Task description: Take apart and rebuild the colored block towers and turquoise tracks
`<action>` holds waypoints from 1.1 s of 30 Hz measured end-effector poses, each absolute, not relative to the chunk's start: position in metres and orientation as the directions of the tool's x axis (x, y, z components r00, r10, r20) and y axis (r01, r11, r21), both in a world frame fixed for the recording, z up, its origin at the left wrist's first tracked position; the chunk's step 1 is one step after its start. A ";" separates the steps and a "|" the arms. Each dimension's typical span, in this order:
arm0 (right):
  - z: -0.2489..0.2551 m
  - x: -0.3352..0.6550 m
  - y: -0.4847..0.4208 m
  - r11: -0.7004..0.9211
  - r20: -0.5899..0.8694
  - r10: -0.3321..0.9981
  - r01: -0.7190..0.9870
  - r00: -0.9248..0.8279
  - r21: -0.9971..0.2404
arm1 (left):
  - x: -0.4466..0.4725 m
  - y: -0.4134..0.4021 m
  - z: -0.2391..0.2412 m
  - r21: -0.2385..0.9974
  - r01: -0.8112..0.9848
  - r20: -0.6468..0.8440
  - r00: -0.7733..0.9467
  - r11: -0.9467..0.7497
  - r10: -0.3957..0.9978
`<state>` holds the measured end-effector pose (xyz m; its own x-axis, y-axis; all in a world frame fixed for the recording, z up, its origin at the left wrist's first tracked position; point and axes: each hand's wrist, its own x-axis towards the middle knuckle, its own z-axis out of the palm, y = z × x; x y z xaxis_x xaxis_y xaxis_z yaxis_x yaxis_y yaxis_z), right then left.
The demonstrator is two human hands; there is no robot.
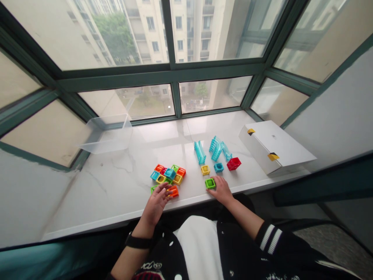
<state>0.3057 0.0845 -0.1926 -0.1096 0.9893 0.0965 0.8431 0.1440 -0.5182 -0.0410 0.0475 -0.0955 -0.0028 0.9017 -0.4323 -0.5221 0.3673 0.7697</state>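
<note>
A cluster of small hollow plastic cubes (168, 175) in orange, yellow, blue, green and red lies near the front of a white marble sill (122, 182). My left hand (157, 202) rests at the cluster's front edge, fingers curled on an orange cube (174, 191). My right hand (222, 189) pinches a green cube (210, 183) that sits on the sill. Beyond it stand a yellow cube (205, 170), a blue cube (218, 167) and a tilted red cube (234, 163). Translucent teal ribbed track pieces (214, 149) lie behind them.
A white cardboard box (274, 147) with yellow-black tape sits at the right. A clear plastic bin (106, 134) stands at the back left against the window frame. The sill's front edge runs just before my hands.
</note>
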 end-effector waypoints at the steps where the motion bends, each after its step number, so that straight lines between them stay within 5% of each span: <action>1: -0.193 0.306 0.084 0.144 0.097 0.989 0.844 -0.109 -0.516 | -0.041 0.047 -0.096 0.768 -0.525 -0.434 -0.005 0.367 0.901; 33: -0.194 0.308 0.080 0.162 0.117 0.986 0.824 -0.117 -0.543 | -0.054 0.048 -0.098 0.762 -0.552 -0.445 -0.068 0.338 0.893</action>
